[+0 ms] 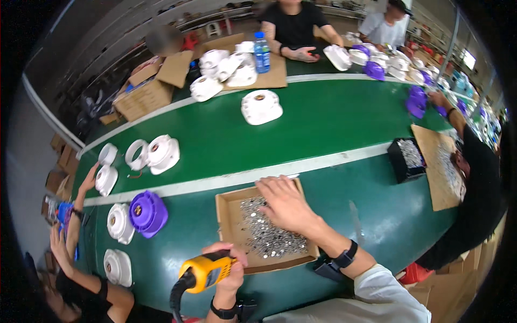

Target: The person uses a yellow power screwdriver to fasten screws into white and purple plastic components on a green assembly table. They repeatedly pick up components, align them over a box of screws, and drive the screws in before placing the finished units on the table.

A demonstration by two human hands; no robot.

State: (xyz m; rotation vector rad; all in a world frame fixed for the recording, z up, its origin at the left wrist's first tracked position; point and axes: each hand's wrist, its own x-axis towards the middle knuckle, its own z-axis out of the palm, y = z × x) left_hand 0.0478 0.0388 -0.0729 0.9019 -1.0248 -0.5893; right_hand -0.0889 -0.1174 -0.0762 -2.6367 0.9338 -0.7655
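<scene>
My left hand (229, 267) grips a yellow power screwdriver (207, 272) with a black cord, held low near the belt's front edge. Palm down, my right hand (284, 205) rests with its fingers spread on a heap of small silver screws (269, 239). The screws lie in a shallow cardboard tray (226, 215) on the green conveyor belt (323, 124). Whether the fingers pinch a screw is hidden. Each wrist wears a black band.
A purple housing (146, 212) and white round housings (119, 223) lie left of the tray, and another white housing (261, 106) lies mid-belt. A co-worker's hand (89, 180) reaches in at left. At right are a black screw box (407, 158) and a person in black (479, 188). Two people sit across the belt.
</scene>
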